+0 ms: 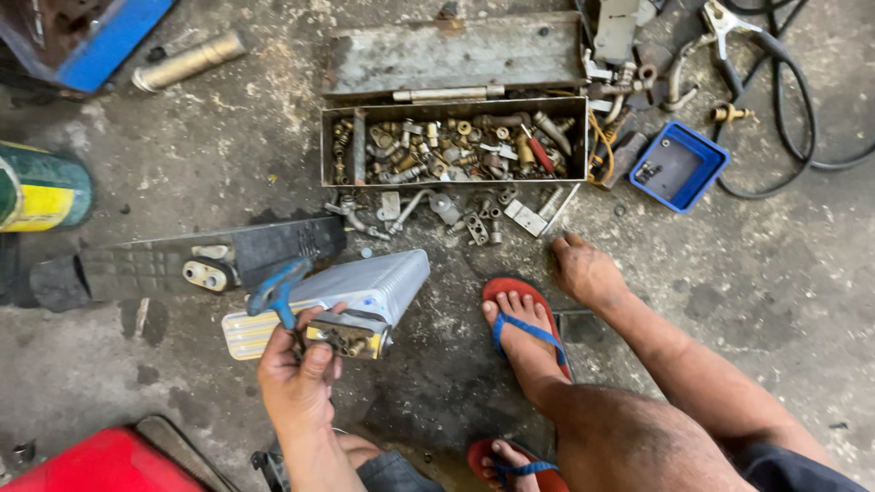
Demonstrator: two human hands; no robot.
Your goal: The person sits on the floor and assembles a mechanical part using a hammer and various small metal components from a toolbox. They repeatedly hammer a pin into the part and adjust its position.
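Grey, oil-stained concrete floor [228, 146] holds an open metal toolbox [453, 141] of brass fittings and, nearer, a silver finned evaporator core [365, 287], probably light but easily bent, safest gripped by its end fittings. Left hand [296, 378] is clamped on that fitting end beside a blue-handled tool [276, 290]; right hand [583, 269] rests fingers-down on the floor, gripping nothing.

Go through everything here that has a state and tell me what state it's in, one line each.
Metal toolbox: lid open, crammed with brass fittings.
Blue tray: upright, nearly empty.
Silver finned block: lying on the floor, one end gripped.
Blue-handled tool: resting against the block.
Left hand: closed on the block's fitting end.
Right hand: holding nothing, fingertips on the floor.
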